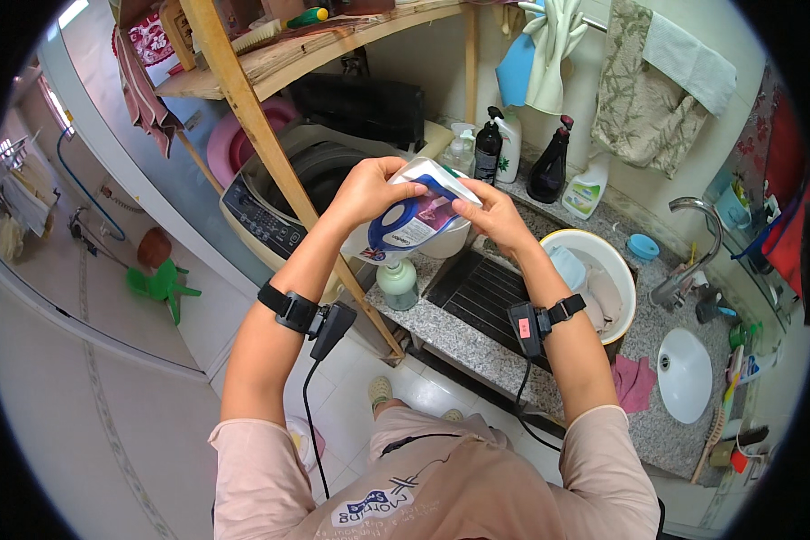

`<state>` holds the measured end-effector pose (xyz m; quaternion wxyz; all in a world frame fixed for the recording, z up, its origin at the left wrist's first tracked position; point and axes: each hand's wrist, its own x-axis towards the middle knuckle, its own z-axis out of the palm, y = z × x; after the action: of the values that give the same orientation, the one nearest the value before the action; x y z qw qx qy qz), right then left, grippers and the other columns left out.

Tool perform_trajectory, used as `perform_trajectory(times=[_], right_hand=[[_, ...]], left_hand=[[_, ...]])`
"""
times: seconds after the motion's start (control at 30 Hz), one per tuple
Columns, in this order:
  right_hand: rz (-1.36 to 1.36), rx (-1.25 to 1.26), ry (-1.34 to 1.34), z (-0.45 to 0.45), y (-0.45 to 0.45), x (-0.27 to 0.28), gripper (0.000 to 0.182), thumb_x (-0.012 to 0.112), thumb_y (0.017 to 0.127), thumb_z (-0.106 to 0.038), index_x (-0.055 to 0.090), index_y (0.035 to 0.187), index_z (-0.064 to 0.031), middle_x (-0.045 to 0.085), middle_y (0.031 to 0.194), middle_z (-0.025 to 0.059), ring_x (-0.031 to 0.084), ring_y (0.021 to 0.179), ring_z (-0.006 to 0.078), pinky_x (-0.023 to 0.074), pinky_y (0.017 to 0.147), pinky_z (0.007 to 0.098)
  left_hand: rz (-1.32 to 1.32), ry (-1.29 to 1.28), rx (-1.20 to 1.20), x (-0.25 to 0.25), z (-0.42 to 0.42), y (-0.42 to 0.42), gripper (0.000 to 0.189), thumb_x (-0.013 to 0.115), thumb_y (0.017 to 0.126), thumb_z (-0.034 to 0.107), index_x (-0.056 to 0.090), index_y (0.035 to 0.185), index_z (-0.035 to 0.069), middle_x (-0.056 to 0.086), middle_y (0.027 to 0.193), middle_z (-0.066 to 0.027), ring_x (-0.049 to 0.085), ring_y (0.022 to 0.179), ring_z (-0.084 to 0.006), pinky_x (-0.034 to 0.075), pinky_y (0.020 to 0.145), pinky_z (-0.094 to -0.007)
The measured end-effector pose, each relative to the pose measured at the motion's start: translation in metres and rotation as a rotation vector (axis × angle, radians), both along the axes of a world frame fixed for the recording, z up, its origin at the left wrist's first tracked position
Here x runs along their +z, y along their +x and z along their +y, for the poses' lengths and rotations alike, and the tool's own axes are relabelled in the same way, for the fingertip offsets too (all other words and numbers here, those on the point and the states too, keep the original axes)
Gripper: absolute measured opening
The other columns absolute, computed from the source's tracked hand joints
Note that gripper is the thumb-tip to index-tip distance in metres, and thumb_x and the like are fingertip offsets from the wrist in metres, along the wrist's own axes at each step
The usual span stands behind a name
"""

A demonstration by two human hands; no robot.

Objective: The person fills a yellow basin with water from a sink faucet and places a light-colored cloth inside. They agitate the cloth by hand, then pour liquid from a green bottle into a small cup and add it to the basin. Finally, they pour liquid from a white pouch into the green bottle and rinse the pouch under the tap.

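Observation:
A white and blue plastic pouch [405,226] with printing and a purple patch is held between my two hands, tilted above the counter edge. My left hand [374,189] grips its upper left part, the thumb pressed on the front. On the opposite top corner, my right hand [491,210] pinches the white edge. What the pouch holds cannot be seen. Just below it stands a pale green pump bottle [398,283]. Partly hidden behind my right hand and the pouch is a white container [445,244].
A white basin [631,277] with wet cloths stands beside a black ribbed washboard [476,287] on the granite counter [445,331]. Several bottles line the wall, including a dark pump bottle [548,165]. A wooden shelf post [256,128] rises near my left arm, before an open washing machine [270,216].

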<state>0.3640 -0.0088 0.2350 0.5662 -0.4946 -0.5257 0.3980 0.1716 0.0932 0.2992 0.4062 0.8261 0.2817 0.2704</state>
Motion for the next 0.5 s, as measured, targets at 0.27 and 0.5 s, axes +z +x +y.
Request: perform_trajectory(times=[0.27,0.5], right_hand=[[-0.1,-0.02,0.174,0.004,0.003,-0.003,0.026,0.065,0.082,-0.023,0.064,0.096,-0.0016,0.061,0.084,0.0007,0.054,0.079,0.0078,0.0427,0.073,0.023],[-0.399,-0.1,0.251,-0.006,-0.006,0.008,0.025,0.063,0.083,-0.022,0.061,0.1,-0.0032,0.062,0.081,0.0079,0.057,0.072,0.0123,0.0452,0.067,0.0272]], left_hand=[[-0.033,-0.062,-0.057,0.004,-0.004,0.012,0.023,0.071,0.075,0.02,0.067,0.089,0.002,0.066,0.072,-0.0045,0.058,0.064,-0.0085,0.046,0.062,-0.0248],[-0.079,0.029,-0.058,-0.003,0.0,0.011,0.019,0.069,0.076,0.016,0.066,0.09,0.004,0.065,0.072,-0.0027,0.057,0.066,-0.0075,0.046,0.064,-0.0243]])
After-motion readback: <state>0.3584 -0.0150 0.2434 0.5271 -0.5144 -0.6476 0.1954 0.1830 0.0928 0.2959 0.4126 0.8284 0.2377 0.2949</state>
